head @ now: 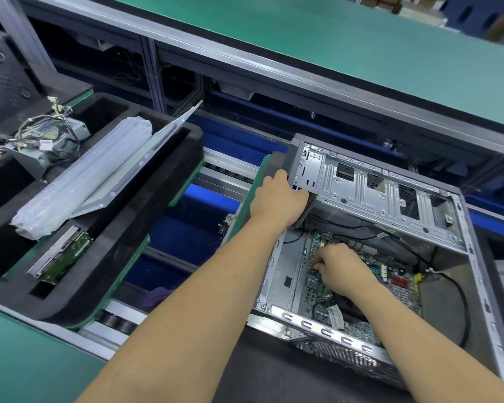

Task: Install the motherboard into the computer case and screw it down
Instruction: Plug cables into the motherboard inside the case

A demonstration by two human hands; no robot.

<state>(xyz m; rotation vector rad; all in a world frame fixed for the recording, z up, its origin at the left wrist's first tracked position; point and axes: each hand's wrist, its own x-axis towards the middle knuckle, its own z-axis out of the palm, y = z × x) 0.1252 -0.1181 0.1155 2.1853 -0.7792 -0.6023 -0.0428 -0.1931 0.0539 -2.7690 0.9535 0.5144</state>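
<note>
In the head view, an open grey metal computer case (390, 228) lies on its side at the right of the scene, on a dark mat. Inside it, flat on the bottom, lies the green motherboard (390, 283) with small chips, blue and red connectors and a yellow plug at its right edge. A silver perforated drive cage (370, 193) is swung up over the far part of the case, tilted above the board.

The left hand (277, 196) reaches to the far left corner of the case and grips the end of the drive cage, with fingers curled around its edge. The right hand (341, 269) is down inside the case, over the left part of the motherboard. Its fingertips are bent together and pinch something very small just above the board; what it is I cannot tell.

A black cable (460, 298) loops along the right side of the case floor.

To the left, well apart from the case, a black foam tray (146, 242) holds parts: a silver power supply with wires (50, 138) at the far left, a long clear plastic air-cushion wrap (85, 175) lying on a flat grey metal panel (146, 158), and a hard drive with green circuit side (61, 254) in a near compartment. A green work surface (332, 48) runs across the far side.
</note>
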